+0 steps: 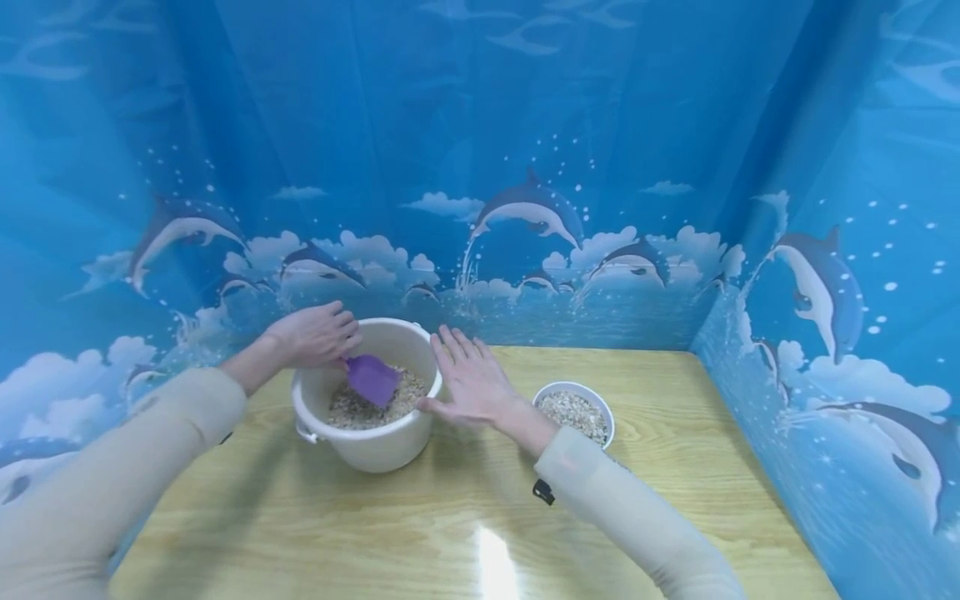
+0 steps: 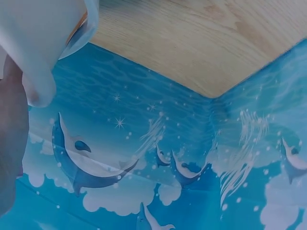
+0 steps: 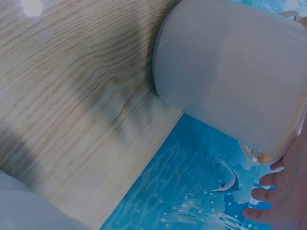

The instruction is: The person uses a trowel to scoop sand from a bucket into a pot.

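Observation:
My left hand (image 1: pixel 318 335) grips a purple scoop (image 1: pixel 373 380) by its handle end over the left side of a white bucket (image 1: pixel 378 450). Inside the bucket lies a layer of tan and grey grainy material (image 1: pixel 358 414), and the scoop's blade slants down over it. At the bucket's right rim my right hand (image 1: pixel 476 379) rests with its fingers straight and spread. The right wrist view shows the bucket's smooth outer wall (image 3: pixel 230 72) and the fingers close by its rim. In the left wrist view only part of the left hand (image 2: pixel 12 143) shows; the scoop is hidden there.
A white bowl (image 1: pixel 612 427) filled with pale grainy material (image 1: pixel 573 414) stands right of the bucket, partly behind the right forearm. Both stand on a wood-grain table (image 1: pixel 675 475). Blue dolphin-print sheeting (image 1: pixel 480 125) walls off the back and sides.

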`<state>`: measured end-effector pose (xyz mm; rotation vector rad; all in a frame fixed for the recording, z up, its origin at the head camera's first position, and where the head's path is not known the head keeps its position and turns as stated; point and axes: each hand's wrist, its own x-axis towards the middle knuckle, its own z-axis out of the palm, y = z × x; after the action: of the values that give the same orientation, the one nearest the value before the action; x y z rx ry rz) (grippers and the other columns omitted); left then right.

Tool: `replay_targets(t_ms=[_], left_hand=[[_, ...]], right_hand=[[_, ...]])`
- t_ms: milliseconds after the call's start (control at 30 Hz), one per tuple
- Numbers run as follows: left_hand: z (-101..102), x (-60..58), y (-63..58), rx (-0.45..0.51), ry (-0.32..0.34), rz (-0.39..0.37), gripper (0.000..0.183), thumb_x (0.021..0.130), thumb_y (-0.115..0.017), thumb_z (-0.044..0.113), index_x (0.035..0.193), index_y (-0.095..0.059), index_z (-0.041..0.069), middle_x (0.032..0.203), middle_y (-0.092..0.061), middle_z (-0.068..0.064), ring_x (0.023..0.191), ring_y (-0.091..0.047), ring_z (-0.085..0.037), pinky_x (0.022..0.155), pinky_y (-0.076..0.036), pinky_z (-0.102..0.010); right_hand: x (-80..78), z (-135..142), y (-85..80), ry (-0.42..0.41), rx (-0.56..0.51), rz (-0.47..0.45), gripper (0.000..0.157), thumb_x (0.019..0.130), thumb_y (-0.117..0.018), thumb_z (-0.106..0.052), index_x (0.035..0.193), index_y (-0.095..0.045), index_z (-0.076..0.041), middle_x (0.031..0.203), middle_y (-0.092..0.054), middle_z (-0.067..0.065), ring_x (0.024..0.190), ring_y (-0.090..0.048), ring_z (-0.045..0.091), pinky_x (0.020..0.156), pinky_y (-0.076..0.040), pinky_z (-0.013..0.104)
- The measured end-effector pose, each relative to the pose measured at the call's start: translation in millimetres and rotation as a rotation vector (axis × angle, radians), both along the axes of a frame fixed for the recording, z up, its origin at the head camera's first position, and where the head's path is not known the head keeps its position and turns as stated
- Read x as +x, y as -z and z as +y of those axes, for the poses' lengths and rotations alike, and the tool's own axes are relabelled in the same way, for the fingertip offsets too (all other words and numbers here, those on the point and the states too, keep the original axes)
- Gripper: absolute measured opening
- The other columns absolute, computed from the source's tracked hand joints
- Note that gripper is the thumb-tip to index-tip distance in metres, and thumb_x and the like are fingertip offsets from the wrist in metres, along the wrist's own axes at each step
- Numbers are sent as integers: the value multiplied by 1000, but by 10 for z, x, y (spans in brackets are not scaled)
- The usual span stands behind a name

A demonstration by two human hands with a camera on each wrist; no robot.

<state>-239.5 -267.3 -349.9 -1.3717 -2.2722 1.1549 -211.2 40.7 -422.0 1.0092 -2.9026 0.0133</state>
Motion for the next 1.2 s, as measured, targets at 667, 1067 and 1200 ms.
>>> replay_targets(t_ms=[667,1067,1200], left_hand=[[42,-22,-90,-78,29,24,52,97,-59,67,103,-64,16,95,-71,-1,86,-60,-18,80,-45,-33],[74,-49,-57,-133,23,12,51,97,-59,66,105,-66,17,95,-70,-1,85,-59,-17,82,-46,-33],[96,-48,-29,-156,17,3,51,98,-58,67,107,-68,18,98,-71,-1,88,-60,-18,85,-47,-34]], right_hand=[[16,10,1,-1,-28,-31,139,68,22,-99,169,-5,-6,177,-4,17,166,-15,36,132,-18,58],[10,4,-17,-8,-28,-42,136,70,19,-98,169,-3,-7,178,-4,16,166,-14,36,132,-18,57],[7,-2,-10,-6,-32,-43,137,69,20,-99,169,-3,-7,177,-4,16,166,-14,35,132,-18,57]])
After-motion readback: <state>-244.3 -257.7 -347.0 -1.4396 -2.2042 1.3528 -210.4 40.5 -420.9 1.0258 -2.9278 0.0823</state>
